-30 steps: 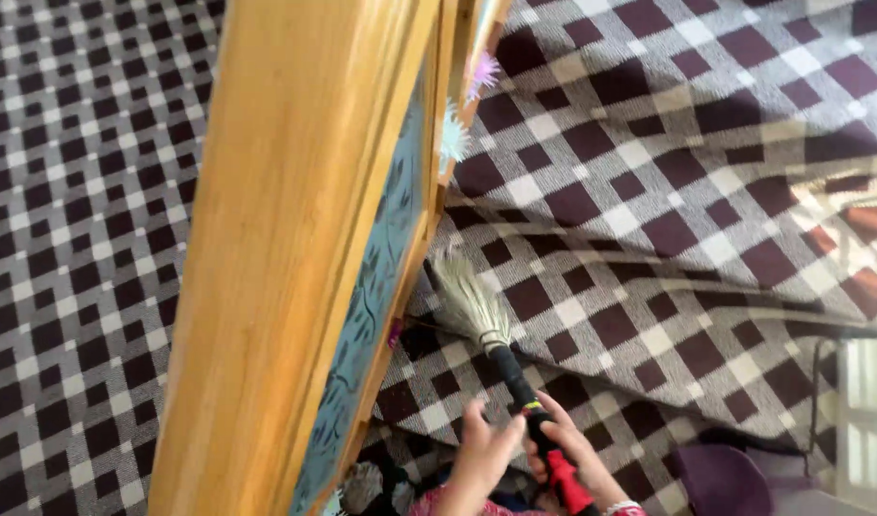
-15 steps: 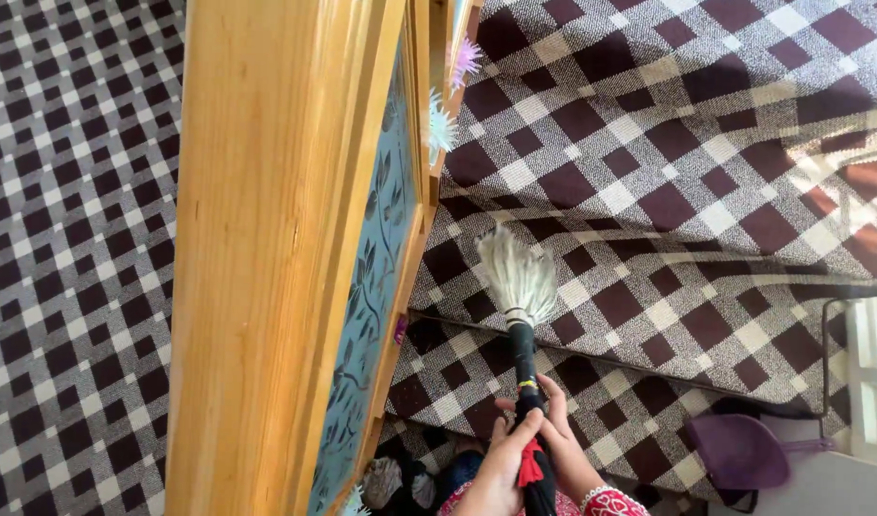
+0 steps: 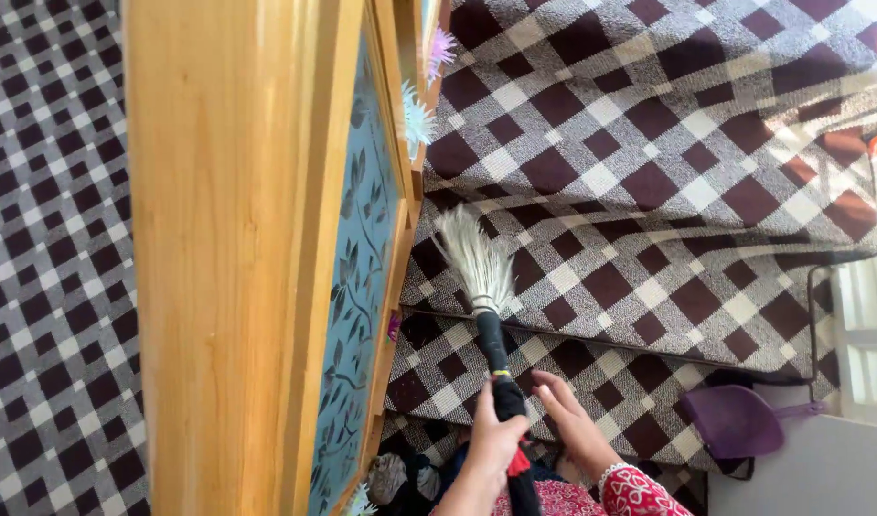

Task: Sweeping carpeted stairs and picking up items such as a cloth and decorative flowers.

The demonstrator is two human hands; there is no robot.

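A short broom with pale bristles (image 3: 474, 256) and a black handle (image 3: 491, 346) lies against a step of the checked maroon-and-white carpeted stairs (image 3: 649, 191). Its bristle tip points up toward the foot of the wooden panel. My left hand (image 3: 496, 435) is wrapped around the lower part of the handle, just above a red band. My right hand (image 3: 565, 416) hovers right beside the handle with its fingers stretched out and holds nothing. A red patterned sleeve covers that wrist.
A tall wooden frame (image 3: 228, 258) with a teal leaf-patterned panel (image 3: 357, 287) stands left of the stairs. Spiky pale blue (image 3: 417, 117) and purple (image 3: 440, 46) ornaments stick out of it. A purple dustpan (image 3: 737, 422) lies on a lower step at the right.
The broom head has swung left toward the wooden frame. My right hand has come off the handle and opened, while my left hand has kept its grip.
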